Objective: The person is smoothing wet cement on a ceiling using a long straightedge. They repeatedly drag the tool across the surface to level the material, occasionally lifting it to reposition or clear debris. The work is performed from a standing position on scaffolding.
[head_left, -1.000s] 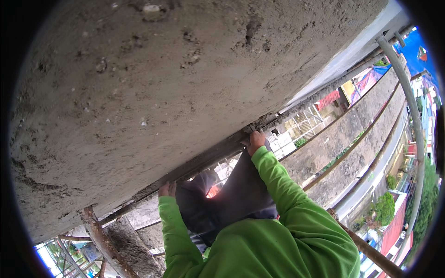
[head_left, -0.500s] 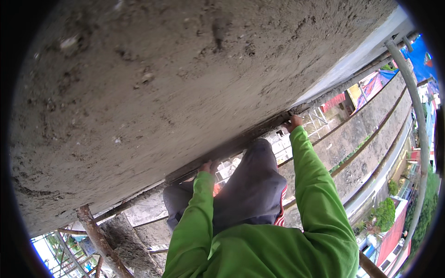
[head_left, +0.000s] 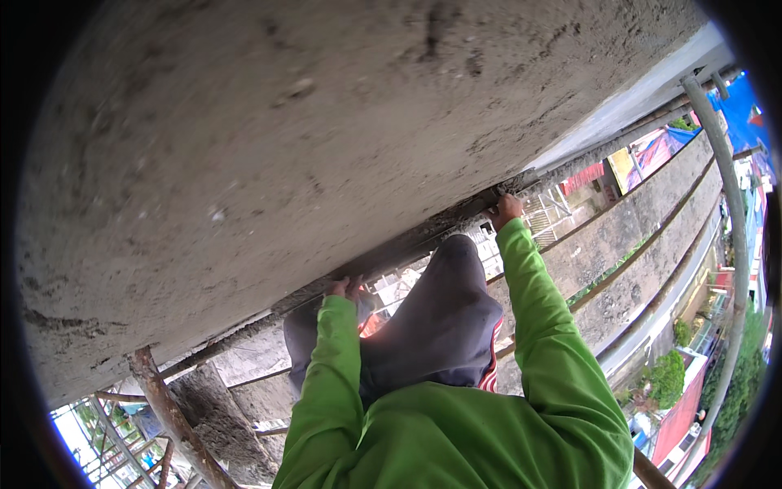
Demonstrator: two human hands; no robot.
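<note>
A long, dark straight bar (head_left: 399,253) lies along the lower edge of a rough grey plastered wall (head_left: 244,171). My left hand (head_left: 345,288) is closed on the bar toward its left end, fingers curled over the edge. Farther right and higher in the picture, my right hand (head_left: 505,210) grips the bar near its other end, beside dark, rough mortar. Whether the bar is wood or metal cannot be made out. Both green-sleeved arms reach forward, and my bent knee (head_left: 456,277) comes up between them, close to the bar.
Long scaffold planks (head_left: 603,248) with gaps between them run along the wall on the right. A pale pole (head_left: 739,236) curves outside them. At lower left stands a wooden post (head_left: 173,411) next to a rough board. Buildings and trees show far below.
Both hands have shifted slightly left and up in the picture with the bar. The wall's marks sit farther right as the view has moved.
</note>
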